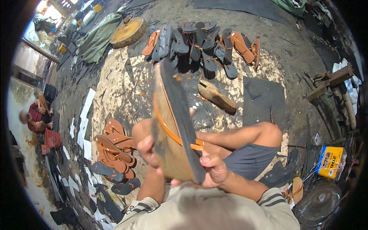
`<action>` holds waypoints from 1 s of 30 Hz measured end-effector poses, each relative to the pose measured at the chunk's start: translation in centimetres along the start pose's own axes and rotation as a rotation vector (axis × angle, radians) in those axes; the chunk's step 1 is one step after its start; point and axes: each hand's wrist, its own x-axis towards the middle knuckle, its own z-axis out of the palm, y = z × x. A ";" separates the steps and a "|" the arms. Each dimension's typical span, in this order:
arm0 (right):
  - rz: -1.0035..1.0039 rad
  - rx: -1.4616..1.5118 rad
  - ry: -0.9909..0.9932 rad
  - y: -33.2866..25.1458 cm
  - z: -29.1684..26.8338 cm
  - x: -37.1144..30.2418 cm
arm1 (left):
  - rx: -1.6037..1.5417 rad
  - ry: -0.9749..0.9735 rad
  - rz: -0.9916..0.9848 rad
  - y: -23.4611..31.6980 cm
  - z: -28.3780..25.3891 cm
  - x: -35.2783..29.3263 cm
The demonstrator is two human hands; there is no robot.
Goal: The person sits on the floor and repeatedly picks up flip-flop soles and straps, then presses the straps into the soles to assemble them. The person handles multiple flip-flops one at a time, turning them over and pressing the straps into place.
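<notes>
In front of my body I hold a flip-flop (pixel 177 97) with a dark sole, its toe pointing away from me. A wooden last (pixel 172 155) lies against the sole, under the orange strap (pixel 164 123). My left hand (pixel 148 152) is closed around the left side of the last near the heel. On the other side, my right hand (pixel 215 168) grips the edge of the sole, its thumb beside the strap's right end. Fingers underneath are partly hidden. On the floor beyond rests a second wooden last (pixel 216 96), notched at one end.
Several dark and brown flip-flops (pixel 209 42) stand in a cluster ahead. Brown flip-flops (pixel 115 147) are piled at left. A black sheet (pixel 264 99), a yellow box (pixel 330 162) and a round wooden block (pixel 128 32) lie around. Another person (pixel 36 114) sits far left.
</notes>
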 end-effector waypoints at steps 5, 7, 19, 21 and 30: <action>-0.333 -0.799 0.332 -1.9 -2.1 1.5 | 0.335 0.043 -0.224 0.3 -0.5 -1.3; -0.362 -0.916 0.338 -2.1 -2.9 1.6 | 0.260 0.173 -0.278 -0.3 -1.3 -2.0; -0.420 -1.047 0.397 -3.3 -4.4 4.0 | 0.679 0.136 -0.189 0.1 -0.3 -1.6; -0.504 -1.250 0.421 -3.2 -4.4 4.2 | 1.088 0.180 -0.174 1.8 -0.3 -1.2; -0.389 -1.402 0.356 -3.3 -2.3 10.0 | 0.281 0.491 0.238 3.5 -10.3 3.8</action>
